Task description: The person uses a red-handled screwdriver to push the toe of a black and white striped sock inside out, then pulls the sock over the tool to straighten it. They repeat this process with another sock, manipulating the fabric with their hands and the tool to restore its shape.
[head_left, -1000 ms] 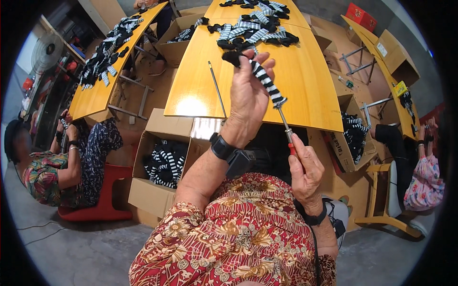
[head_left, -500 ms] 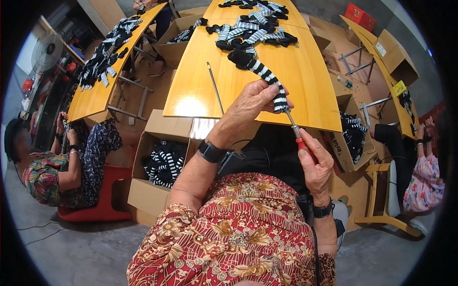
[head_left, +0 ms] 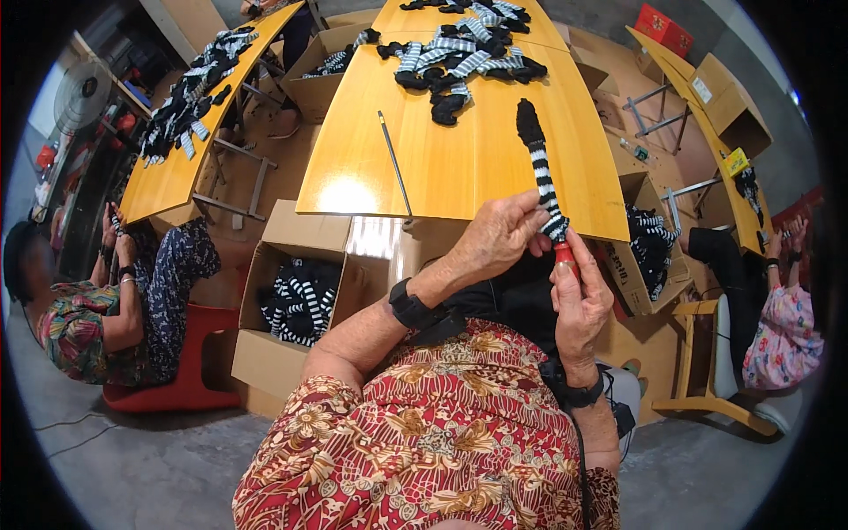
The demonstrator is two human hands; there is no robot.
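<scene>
Wide fisheye view from the wearer's head, downward onto the nearby hands (head_left: pixel 505 230).

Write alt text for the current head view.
A person's left hand pinches the lower end of a black-and-white knitted tube while the right hand holds a red handle at that end. Beyond, knitted pieces lie piled on a yellow table; an open cardboard box of striped pieces stands at left.

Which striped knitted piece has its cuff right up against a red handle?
The straight striped piece that the left hand holds, its black end pointing away over the table. The right hand holds the red handle; the piled pieces lie loose.
</scene>
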